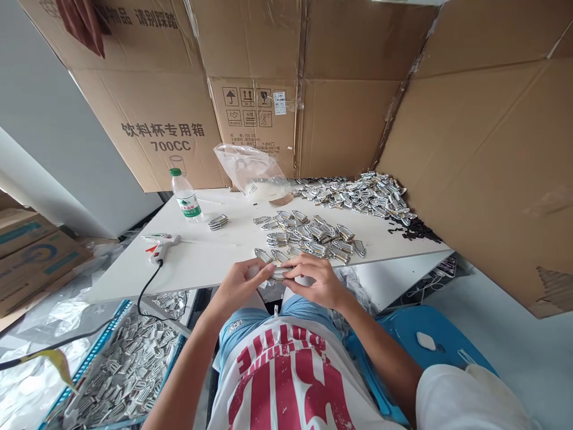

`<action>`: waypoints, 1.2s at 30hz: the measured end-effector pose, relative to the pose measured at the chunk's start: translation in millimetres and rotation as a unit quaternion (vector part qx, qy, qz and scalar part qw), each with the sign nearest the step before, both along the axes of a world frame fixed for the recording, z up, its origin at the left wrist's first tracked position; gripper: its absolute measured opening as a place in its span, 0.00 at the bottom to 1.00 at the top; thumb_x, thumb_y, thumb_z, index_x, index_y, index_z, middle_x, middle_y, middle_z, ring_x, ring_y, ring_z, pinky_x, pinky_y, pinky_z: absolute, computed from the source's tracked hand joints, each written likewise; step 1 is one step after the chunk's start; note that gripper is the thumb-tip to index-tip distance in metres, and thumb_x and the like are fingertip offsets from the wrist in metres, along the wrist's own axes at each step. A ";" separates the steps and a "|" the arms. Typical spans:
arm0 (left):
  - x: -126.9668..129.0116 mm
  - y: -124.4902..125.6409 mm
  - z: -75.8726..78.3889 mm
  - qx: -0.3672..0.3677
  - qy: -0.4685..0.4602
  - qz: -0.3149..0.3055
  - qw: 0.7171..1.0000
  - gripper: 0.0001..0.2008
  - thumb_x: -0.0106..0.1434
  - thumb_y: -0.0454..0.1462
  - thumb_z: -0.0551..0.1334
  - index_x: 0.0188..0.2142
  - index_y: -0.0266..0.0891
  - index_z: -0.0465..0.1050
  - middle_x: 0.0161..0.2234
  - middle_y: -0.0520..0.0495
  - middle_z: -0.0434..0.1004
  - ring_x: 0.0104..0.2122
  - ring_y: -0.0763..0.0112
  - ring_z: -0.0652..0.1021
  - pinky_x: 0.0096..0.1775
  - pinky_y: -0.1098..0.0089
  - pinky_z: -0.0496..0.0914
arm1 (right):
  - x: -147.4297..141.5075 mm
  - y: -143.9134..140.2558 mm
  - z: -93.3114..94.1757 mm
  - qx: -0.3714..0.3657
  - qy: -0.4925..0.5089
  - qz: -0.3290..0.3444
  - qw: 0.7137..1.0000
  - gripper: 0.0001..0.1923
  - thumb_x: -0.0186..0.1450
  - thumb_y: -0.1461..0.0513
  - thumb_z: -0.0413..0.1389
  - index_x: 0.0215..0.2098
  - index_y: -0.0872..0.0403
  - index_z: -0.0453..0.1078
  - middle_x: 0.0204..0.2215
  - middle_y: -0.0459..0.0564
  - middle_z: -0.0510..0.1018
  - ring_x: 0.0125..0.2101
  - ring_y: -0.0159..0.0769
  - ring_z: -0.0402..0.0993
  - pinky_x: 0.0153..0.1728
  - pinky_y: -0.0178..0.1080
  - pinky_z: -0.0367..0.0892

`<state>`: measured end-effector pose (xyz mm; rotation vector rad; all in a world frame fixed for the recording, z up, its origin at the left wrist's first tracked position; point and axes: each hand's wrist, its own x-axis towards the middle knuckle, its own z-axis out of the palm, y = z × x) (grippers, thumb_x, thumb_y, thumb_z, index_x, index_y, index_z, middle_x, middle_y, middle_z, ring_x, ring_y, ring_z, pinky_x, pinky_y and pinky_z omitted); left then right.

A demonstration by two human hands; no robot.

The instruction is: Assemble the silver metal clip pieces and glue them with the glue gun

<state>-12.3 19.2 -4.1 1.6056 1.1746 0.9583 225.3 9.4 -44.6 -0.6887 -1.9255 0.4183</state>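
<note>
At the table's front edge, my left hand (242,285) and my right hand (317,279) meet around a silver metal buckle-like piece (279,274). Fingers of both hands are closed on it from either side, partly covering it. Just beyond my hands lies a loose group of similar metal pieces (308,233) on the white table (210,263). A bigger heap of them (362,196) sits at the back right, beside scattered small black pieces (416,229). A short neat stack of metal pieces (218,223) stands apart at the left.
A glue gun (162,246) with a black cord lies on the left. Behind it stands a plastic bottle (187,200); a clear bag (253,170) rests at the back. Cardboard walls (349,119) surround the table. A blue-rimmed crate (99,341) and a blue stool (443,328) flank me.
</note>
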 end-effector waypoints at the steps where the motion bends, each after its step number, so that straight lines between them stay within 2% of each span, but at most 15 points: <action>1: -1.1 1.4 0.0 -0.004 0.007 -0.004 1.000 0.22 0.62 0.56 0.73 0.29 0.40 0.81 0.20 0.53 0.66 0.22 0.68 0.70 0.27 0.70 0.63 | 0.7 0.6 0.7 -0.004 0.003 -0.005 1.000 0.02 0.73 0.59 0.66 0.41 0.45 0.82 0.48 0.52 0.89 0.46 0.46 0.85 0.53 0.55 0.78; 3: -3.6 4.0 -0.6 -0.015 0.010 0.002 1.000 0.25 0.66 0.60 0.69 0.33 0.39 0.80 0.20 0.56 0.59 0.22 0.71 0.64 0.26 0.71 0.60 | 3.2 2.8 1.1 -0.018 0.006 -0.021 1.000 0.02 0.72 0.59 0.66 0.40 0.46 0.82 0.48 0.53 0.88 0.45 0.45 0.84 0.47 0.51 0.79; 6: -7.5 6.9 -2.8 -0.020 -0.036 0.039 0.998 0.29 0.70 0.64 0.62 0.38 0.39 0.78 0.21 0.59 0.49 0.22 0.73 0.54 0.26 0.71 0.53 | 9.3 9.3 -2.3 -0.047 0.010 -0.064 0.997 0.03 0.72 0.60 0.65 0.39 0.48 0.81 0.45 0.55 0.88 0.37 0.43 0.81 0.37 0.46 0.77; 11: -12.8 9.5 -5.1 -0.026 -0.144 0.076 0.986 0.27 0.73 0.61 0.60 0.36 0.39 0.73 0.25 0.59 0.47 0.24 0.73 0.50 0.28 0.70 0.47 | 14.6 20.8 -16.4 -0.121 -0.021 -0.144 0.982 0.04 0.70 0.62 0.64 0.36 0.50 0.80 0.37 0.50 0.86 0.31 0.38 0.76 0.37 0.43 0.74; 15: -14.6 9.9 -3.9 -0.055 -0.214 0.060 0.973 0.22 0.74 0.53 0.57 0.34 0.38 0.72 0.24 0.59 0.46 0.23 0.74 0.47 0.28 0.70 0.44 | 7.3 23.4 -28.0 -0.150 -0.048 -0.151 0.976 0.06 0.68 0.64 0.63 0.32 0.50 0.79 0.31 0.46 0.83 0.29 0.36 0.75 0.36 0.41 0.71; 19: -15.2 9.0 -2.1 -0.077 -0.225 0.041 0.971 0.17 0.70 0.49 0.55 0.33 0.39 0.70 0.24 0.58 0.47 0.24 0.73 0.47 0.28 0.71 0.44 | -9.1 21.8 -40.9 -0.149 -0.063 -0.142 0.977 0.06 0.68 0.64 0.64 0.31 0.50 0.77 0.30 0.45 0.81 0.28 0.35 0.73 0.34 0.39 0.68; 25: -15.7 9.0 -1.3 -0.079 -0.212 0.034 0.973 0.16 0.69 0.48 0.54 0.32 0.39 0.69 0.24 0.58 0.48 0.24 0.72 0.48 0.28 0.71 0.46 | -32.5 24.2 -54.1 -0.122 -0.075 -0.153 0.978 0.06 0.68 0.65 0.63 0.34 0.49 0.75 0.30 0.44 0.79 0.30 0.36 0.72 0.38 0.40 0.67; 31: -17.2 9.7 -3.0 -0.081 -0.216 0.021 0.973 0.16 0.67 0.48 0.55 0.32 0.39 0.69 0.25 0.56 0.51 0.25 0.72 0.50 0.28 0.72 0.47 | -36.6 48.7 -58.7 -0.091 -0.039 -0.231 0.968 0.07 0.72 0.62 0.59 0.34 0.49 0.73 0.32 0.47 0.78 0.33 0.39 0.72 0.40 0.41 0.66; 36: -18.3 10.3 -5.4 -0.084 -0.211 0.016 0.974 0.17 0.68 0.50 0.57 0.33 0.38 0.69 0.26 0.56 0.49 0.25 0.72 0.49 0.28 0.72 0.47 | -40.9 63.1 -74.9 -0.084 -0.022 -0.283 0.955 0.07 0.71 0.61 0.59 0.33 0.50 0.72 0.32 0.48 0.79 0.30 0.38 0.70 0.39 0.41 0.65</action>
